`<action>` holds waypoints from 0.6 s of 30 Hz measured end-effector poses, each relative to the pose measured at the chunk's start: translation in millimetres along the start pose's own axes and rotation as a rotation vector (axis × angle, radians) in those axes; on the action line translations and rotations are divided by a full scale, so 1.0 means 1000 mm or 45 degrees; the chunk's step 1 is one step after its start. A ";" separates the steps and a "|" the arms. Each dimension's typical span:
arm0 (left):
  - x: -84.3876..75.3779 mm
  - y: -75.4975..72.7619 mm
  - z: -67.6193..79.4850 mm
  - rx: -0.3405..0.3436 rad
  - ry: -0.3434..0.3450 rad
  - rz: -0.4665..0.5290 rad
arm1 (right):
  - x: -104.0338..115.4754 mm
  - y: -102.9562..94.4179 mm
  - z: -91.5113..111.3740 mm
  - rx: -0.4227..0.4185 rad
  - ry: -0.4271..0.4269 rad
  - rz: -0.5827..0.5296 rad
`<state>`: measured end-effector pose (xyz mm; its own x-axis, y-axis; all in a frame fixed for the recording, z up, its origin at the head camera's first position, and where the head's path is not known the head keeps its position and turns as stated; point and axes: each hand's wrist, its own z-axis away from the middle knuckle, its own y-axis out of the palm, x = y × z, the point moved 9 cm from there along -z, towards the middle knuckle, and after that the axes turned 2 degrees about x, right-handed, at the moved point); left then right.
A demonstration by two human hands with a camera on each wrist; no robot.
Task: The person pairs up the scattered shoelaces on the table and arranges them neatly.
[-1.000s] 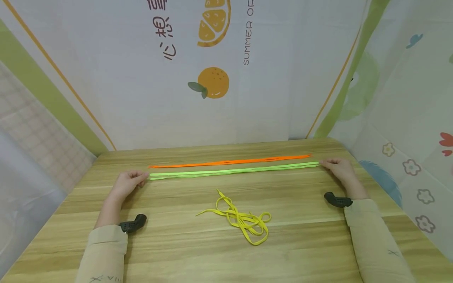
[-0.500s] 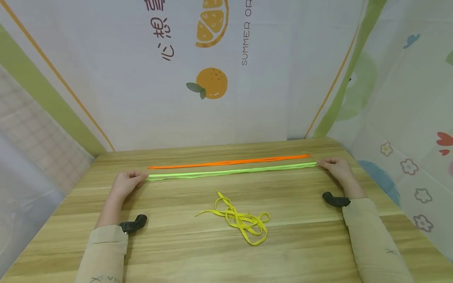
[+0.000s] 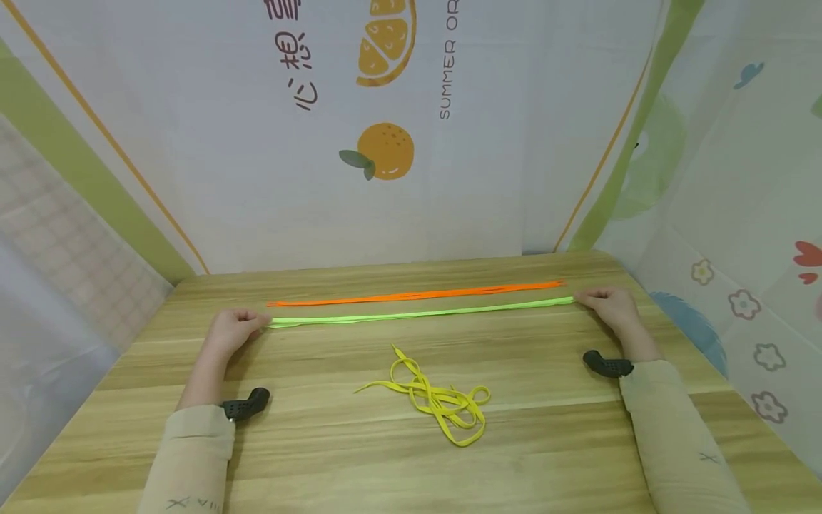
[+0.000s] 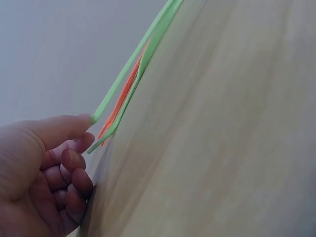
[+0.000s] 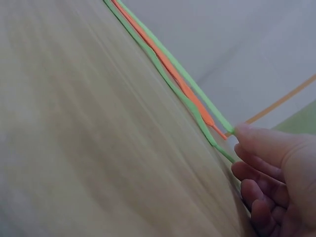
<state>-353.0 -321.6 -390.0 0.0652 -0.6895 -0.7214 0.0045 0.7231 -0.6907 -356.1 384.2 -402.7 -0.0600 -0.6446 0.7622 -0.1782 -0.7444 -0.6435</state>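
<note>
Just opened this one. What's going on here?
A person at a wooden table is holding a lime-green shoelace straight between two hands: the left hand pinches one end, the right hand the other. The wrist views show the pinched strand raised above another green strand. Just beyond it, an orange shoelace lies straight, roughly parallel. Nearer the person, a yellow shoelace lies in a loose tangle, untouched.

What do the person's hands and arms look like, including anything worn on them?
The left hand and right hand are bare. The left sleeve and right sleeve are beige with small dark markings. Each side has a black, bent wrist camera.
</note>
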 end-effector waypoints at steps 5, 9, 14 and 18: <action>0.001 0.002 -0.001 0.007 -0.010 0.024 | 0.000 -0.001 -0.001 -0.006 -0.005 0.000; 0.000 0.001 -0.001 0.004 -0.006 0.025 | 0.001 -0.001 -0.001 -0.010 -0.011 -0.013; 0.000 0.001 0.000 -0.002 -0.005 0.019 | 0.000 0.001 -0.001 0.006 -0.010 0.005; -0.002 0.001 0.001 -0.006 0.022 -0.002 | 0.000 0.002 0.000 0.026 0.001 0.026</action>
<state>-351.8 -319.8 -389.3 0.0477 -0.6914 -0.7209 0.0002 0.7217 -0.6922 -356.4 382.7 -404.2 -0.0639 -0.6599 0.7487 -0.1569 -0.7342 -0.6605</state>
